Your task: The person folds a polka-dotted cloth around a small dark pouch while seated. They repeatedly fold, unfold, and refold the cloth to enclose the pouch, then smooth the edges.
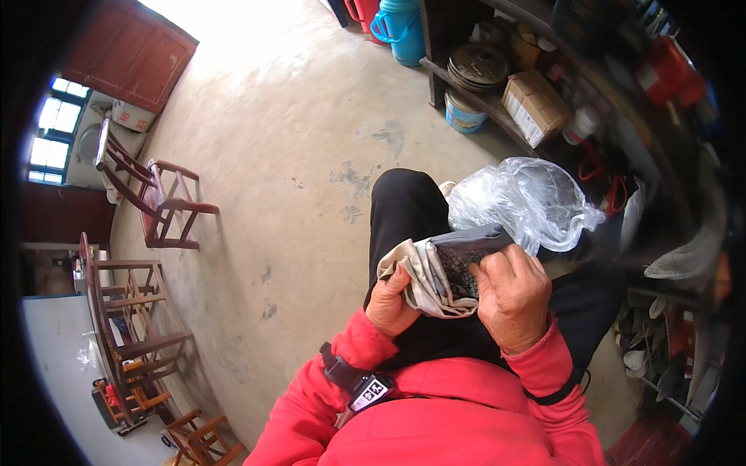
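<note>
A bunched piece of beige and dark grey fabric lies between my hands, above my lap. My left hand grips its beige folds, with the thumb on top. On the other side, my right hand pinches the edge of the dark, patterned part with curled fingers. What the fabric is, I cannot tell. Just beyond my right hand, by my knee, stands a crumpled clear plastic bag; its contents are hard to make out.
Wooden chairs stand at the left on the concrete floor. At upper right, a shelf holds a cardboard box and stacked round lids, with a bucket beneath. A blue thermos jug stands near it. Shoes fill a rack at right.
</note>
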A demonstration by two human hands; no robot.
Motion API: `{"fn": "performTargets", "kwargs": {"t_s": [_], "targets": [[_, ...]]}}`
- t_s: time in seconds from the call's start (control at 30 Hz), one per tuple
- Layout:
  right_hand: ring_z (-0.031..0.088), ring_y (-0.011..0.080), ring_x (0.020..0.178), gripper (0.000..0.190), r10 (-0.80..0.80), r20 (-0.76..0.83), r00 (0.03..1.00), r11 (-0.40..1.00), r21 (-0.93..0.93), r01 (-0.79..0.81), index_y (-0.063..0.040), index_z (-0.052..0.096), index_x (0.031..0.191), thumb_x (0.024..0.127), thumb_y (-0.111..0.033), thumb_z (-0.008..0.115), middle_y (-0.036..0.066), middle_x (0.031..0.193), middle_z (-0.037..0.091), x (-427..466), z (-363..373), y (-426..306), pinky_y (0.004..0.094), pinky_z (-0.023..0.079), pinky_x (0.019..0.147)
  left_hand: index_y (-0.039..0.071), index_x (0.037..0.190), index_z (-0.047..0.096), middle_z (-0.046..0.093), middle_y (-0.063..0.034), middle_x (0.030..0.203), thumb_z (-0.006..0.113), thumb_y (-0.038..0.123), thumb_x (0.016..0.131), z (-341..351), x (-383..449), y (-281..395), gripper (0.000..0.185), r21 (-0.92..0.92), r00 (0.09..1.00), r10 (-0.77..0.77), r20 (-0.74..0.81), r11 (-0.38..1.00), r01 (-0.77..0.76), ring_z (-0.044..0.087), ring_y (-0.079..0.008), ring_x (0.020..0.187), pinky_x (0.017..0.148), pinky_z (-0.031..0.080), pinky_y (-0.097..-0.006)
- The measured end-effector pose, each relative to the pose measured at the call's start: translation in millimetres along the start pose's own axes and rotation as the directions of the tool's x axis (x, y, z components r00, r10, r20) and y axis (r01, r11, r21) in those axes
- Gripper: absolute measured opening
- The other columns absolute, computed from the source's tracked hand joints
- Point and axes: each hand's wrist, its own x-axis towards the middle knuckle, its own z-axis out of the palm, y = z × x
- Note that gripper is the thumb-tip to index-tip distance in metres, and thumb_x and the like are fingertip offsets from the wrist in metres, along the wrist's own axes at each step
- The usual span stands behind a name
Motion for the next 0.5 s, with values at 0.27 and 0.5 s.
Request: {"fn": "performTargets", "kwargs": {"t_s": [0.27, 0.5], "targets": [[0.052, 0.0239, 0.064, 0.013, -0.031, 0.128, 0.991, 0.992, -0.114, 0.046, -0.009, 0.050, 0.071, 0.071, -0.013, 0.062, 0.006, 0.069, 0.046, -3, 0, -20, 0.0364, 0.039, 0.057, 0.003, 0.112, 0.057, 0.064, -0.0092, 0.105, 0.069, 0.023, 0.082, -6, -4, 1, 0.038, -0.034, 0.994, -0.037, 0.103, 0.999, 0.040, 0.063, -0.0222, 0.094, 0.084, 0.051, -0.0391], [0.050, 0.0233, 0.056, 0.011, -0.093, 0.121, 0.988, 0.988, -0.111, 0.106, -0.008, 0.046, 0.066, 0.071, -0.008, 0.056, 0.007, 0.064, 0.042, -9, 14, -6, 0.0353, 0.038, 0.050, 0.001, 0.107, 0.060, 0.065, -0.0086, 0.101, 0.069, 0.023, 0.083, 0, -5, 5, 0.034, 0.143, 0.993, -0.060, 0.104, 0.989, 0.044, 0.063, -0.0192, 0.089, 0.081, 0.051, -0.0341]]}}
